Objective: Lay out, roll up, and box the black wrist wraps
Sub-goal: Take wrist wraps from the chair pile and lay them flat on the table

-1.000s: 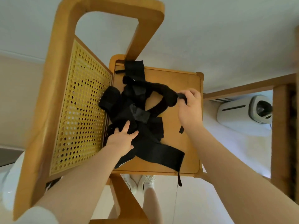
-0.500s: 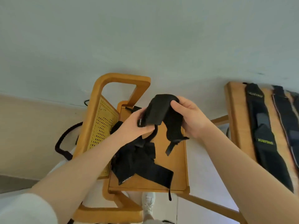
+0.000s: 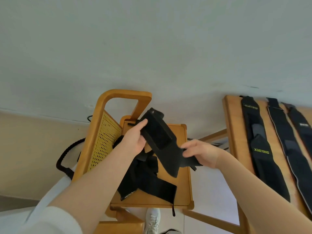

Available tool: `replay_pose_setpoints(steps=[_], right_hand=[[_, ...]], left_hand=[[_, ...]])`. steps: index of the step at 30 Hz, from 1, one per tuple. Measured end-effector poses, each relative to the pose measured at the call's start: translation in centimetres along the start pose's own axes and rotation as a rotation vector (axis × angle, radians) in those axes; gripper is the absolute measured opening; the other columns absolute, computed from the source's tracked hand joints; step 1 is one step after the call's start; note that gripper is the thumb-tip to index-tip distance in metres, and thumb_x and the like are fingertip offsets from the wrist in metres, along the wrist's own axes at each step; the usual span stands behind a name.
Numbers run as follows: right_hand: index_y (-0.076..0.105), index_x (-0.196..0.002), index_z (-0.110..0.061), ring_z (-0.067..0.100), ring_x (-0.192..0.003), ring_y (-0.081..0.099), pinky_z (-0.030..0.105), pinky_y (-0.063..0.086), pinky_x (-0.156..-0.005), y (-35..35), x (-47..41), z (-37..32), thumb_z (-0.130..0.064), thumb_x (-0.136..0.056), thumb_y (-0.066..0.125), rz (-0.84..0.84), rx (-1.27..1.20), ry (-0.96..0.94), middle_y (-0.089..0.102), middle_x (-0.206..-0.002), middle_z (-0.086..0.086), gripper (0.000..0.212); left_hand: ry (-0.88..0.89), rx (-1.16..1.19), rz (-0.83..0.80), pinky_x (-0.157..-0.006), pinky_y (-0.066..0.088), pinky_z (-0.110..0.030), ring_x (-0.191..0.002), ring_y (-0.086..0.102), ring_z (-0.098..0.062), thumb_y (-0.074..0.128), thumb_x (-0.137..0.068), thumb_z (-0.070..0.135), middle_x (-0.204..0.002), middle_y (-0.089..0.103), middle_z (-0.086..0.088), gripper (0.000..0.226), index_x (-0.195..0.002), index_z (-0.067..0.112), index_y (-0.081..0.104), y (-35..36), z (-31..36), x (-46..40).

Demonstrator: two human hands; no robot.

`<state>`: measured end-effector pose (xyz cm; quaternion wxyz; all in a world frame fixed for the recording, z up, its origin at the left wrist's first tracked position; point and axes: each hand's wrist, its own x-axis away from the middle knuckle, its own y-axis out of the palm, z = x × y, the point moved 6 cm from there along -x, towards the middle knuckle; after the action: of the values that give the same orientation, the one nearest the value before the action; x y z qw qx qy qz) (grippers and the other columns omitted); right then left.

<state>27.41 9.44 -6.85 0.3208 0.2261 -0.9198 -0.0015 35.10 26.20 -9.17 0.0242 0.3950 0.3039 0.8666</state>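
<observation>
Head view: left hand point(image 3: 135, 141) and right hand point(image 3: 200, 153) both pinch 1 black wrist wrap point(image 3: 162, 142).

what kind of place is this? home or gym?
Probably a room at home, not a gym: a wooden chair with a cane back serves as the work surface, a wooden table stands beside it, and the floor is plain and pale.

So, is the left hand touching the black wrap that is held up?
Touching. The head view shows the left hand gripping the upper end of the wrap, thumb on top.
</observation>
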Motion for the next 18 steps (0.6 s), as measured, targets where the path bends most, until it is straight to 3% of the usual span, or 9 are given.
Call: replay_pose_setpoints(steps=[2, 4, 5, 7, 10, 12, 14, 16, 18], right_hand=[[0.070, -0.106, -0.010, 0.022, -0.107, 0.061, 0.037, 0.047, -0.099, 0.2, 0.0, 1.1, -0.023, -0.074, 0.063, -0.019, 0.149, 0.103, 0.066, -0.113, 0.007, 0.035], [0.061, -0.122, -0.010, 0.021, -0.120, 0.055, 0.043, 0.039, -0.108, -0.5, 0.2, 0.7, -0.009, -0.087, 0.054, 0.129, 0.185, 0.128, 0.059, -0.129, 0.006, 0.036], [0.058, -0.125, -0.011, 0.021, -0.119, 0.056, 0.043, 0.040, -0.107, -1.0, 0.4, 0.1, -0.015, -0.092, 0.052, 0.226, 0.076, 0.104, 0.059, -0.130, 0.007, 0.034], [0.057, -0.124, -0.012, 0.022, -0.115, 0.059, 0.039, 0.042, -0.099, -1.0, 0.7, -1.6, -0.047, -0.096, 0.040, 0.363, -0.193, 0.030, 0.062, -0.125, 0.007, 0.048], [0.059, -0.117, -0.015, 0.024, -0.113, 0.058, 0.036, 0.043, -0.094, 0.1, 1.0, -4.3, -0.069, -0.090, 0.024, 0.396, -0.402, -0.021, 0.065, -0.119, 0.007, 0.070], [0.059, -0.120, -0.014, 0.025, -0.108, 0.063, 0.035, 0.050, -0.086, 1.0, 1.1, -5.4, -0.060, -0.092, 0.038, 0.416, -0.483, -0.063, 0.067, -0.117, 0.009, 0.058], [0.057, -0.122, -0.010, 0.027, -0.100, 0.066, 0.036, 0.055, -0.076, 1.8, 1.4, -6.2, -0.033, -0.092, 0.056, 0.454, -0.473, -0.109, 0.068, -0.112, 0.012, 0.038], [0.056, -0.120, -0.008, 0.028, -0.097, 0.067, 0.038, 0.057, -0.073, 2.3, 2.0, -6.6, -0.013, -0.091, 0.059, 0.520, -0.506, -0.168, 0.067, -0.110, 0.014, 0.029], [0.056, -0.118, -0.009, 0.029, -0.100, 0.066, 0.040, 0.058, -0.079, 2.8, 2.6, -6.9, -0.005, -0.092, 0.056, 0.549, -0.628, -0.268, 0.066, -0.113, 0.014, 0.026]], left_hand=[[0.081, -0.156, 0.029, -0.095, 0.047, -0.037, -0.106, 0.061, -0.023, 0.060, -0.091, 0.013, -0.112, 0.067, -0.007, 0.017, -0.108, 0.014, 0.061, 0.9, 1.1, 0.7], [0.185, -0.297, -0.082, -0.094, 0.048, -0.035, -0.105, 0.063, -0.021, 0.058, -0.091, 0.009, -0.108, 0.069, -0.004, 0.017, -0.105, 0.017, 0.062, 2.7, 2.3, 2.2], [0.229, -0.376, -0.162, -0.092, 0.050, -0.035, -0.104, 0.064, -0.020, 0.058, -0.090, 0.007, -0.107, 0.070, -0.004, 0.019, -0.106, 0.017, 0.063, 3.5, 2.7, 3.2], [0.307, -0.645, -0.261, -0.089, 0.052, -0.034, -0.102, 0.065, -0.018, 0.061, -0.088, 0.006, -0.105, 0.070, -0.002, 0.023, -0.106, 0.019, 0.063, 4.6, 3.0, 5.3], [0.435, -1.014, -0.355, -0.089, 0.052, -0.028, -0.100, 0.063, -0.010, 0.065, -0.084, 0.002, -0.100, 0.068, 0.005, 0.026, -0.100, 0.022, 0.067, 5.3, 2.8, 7.5], [0.553, -1.131, -0.426, -0.099, 0.045, -0.027, -0.107, 0.058, -0.002, 0.066, -0.082, -0.001, -0.110, 0.064, 0.010, 0.029, -0.095, 0.024, 0.070, 5.7, 2.6, 8.6], [0.638, -1.139, -0.462, -0.108, 0.038, -0.030, -0.119, 0.048, 0.004, 0.067, -0.080, -0.004, -0.128, 0.052, 0.011, 0.034, -0.089, 0.028, 0.070, 5.6, 2.6, 9.4], [0.695, -1.138, -0.455, -0.111, 0.034, -0.033, -0.132, 0.034, -0.001, 0.067, -0.080, -0.005, -0.145, 0.035, 0.012, 0.042, -0.089, 0.036, 0.071, 5.2, 3.0, 9.8], [0.653, -1.101, -0.447, -0.108, 0.037, -0.033, -0.134, 0.035, -0.007, 0.065, -0.083, -0.004, -0.149, 0.024, 0.015, 0.051, -0.106, 0.041, 0.064, 4.5, 3.1, 10.1]])
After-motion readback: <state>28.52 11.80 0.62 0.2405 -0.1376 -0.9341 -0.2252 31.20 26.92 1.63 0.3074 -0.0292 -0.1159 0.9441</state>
